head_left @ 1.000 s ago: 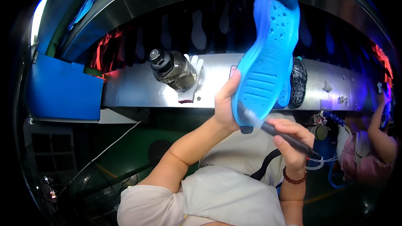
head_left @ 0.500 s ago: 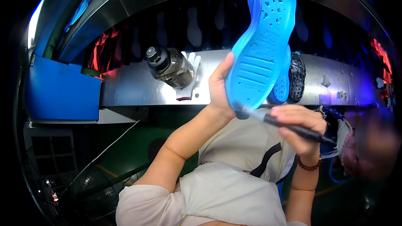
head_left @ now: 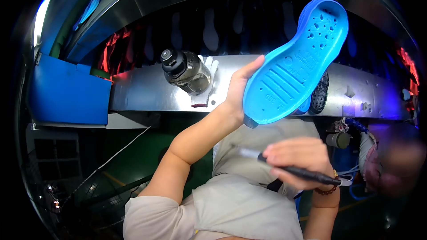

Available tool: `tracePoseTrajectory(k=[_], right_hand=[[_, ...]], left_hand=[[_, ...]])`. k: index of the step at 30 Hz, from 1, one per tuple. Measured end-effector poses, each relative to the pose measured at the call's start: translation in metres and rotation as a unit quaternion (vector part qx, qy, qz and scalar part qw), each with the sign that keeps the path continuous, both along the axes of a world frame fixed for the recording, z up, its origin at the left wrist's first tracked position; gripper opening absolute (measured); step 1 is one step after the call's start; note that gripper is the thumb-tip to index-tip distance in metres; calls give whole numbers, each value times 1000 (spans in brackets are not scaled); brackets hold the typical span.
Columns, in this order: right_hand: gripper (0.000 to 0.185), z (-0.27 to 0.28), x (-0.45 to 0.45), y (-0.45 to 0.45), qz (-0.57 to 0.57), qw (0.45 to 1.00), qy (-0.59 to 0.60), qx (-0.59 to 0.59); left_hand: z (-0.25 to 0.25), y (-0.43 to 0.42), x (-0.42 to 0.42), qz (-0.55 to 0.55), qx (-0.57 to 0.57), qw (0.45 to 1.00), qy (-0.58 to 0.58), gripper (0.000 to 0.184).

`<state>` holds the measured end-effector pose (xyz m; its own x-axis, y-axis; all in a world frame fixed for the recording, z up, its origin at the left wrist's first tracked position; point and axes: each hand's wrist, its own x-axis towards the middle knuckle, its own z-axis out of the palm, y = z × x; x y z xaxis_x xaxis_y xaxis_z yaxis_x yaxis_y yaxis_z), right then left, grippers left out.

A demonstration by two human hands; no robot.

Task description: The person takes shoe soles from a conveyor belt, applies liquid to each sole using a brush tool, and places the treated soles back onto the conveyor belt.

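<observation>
My left hand [head_left: 238, 91] grips a bright blue shoe sole [head_left: 289, 80] by its lower left edge, holding it tilted above the metal ledge. Its hollow inner face, with ribs and small holes, is turned towards me. Below it, my right hand [head_left: 300, 160] is closed around a slim brush [head_left: 307, 174] with a black handle and a silvery collar. Motion blurs the brush's tip, which points left and is apart from the sole. Behind the sole, a black perforated shoe piece [head_left: 319, 95] and another blue piece [head_left: 304, 106] are partly hidden on the ledge.
A dark bottle [head_left: 187, 73] stands on the metal ledge [head_left: 142, 89], with a white glove [head_left: 209, 93] beside it. Several sole shapes hang or lie in the dark space behind. At left is a blue panel [head_left: 69, 91]. A blurred person [head_left: 400, 160] shows at far right.
The sole has moved down and right, tilting further right. My right hand has drawn the brush down and left, away from the sole's lower end.
</observation>
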<state>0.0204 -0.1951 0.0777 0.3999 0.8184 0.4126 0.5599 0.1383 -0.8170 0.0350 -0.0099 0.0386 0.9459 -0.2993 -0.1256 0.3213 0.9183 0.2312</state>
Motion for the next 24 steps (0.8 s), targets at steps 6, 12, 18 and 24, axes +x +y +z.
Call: tracePoseTrajectory(k=[6,12,18,24], right_hand=[[17,3,27,-12,-57,996,-68,-28],[16,5,39,-30,-21,996,-44,-73],[17,14,38,-43,16,994,-2,-105],[18,12,49,-55,73,956,-74,-274]], left_hand=[[6,7,1,-83,105,991,0,41],[27,8,-5,-196,246,948,37,39],[28,16,-7,-254,366,893,70,46],[38,19,-14,-249,446,858,60,51]])
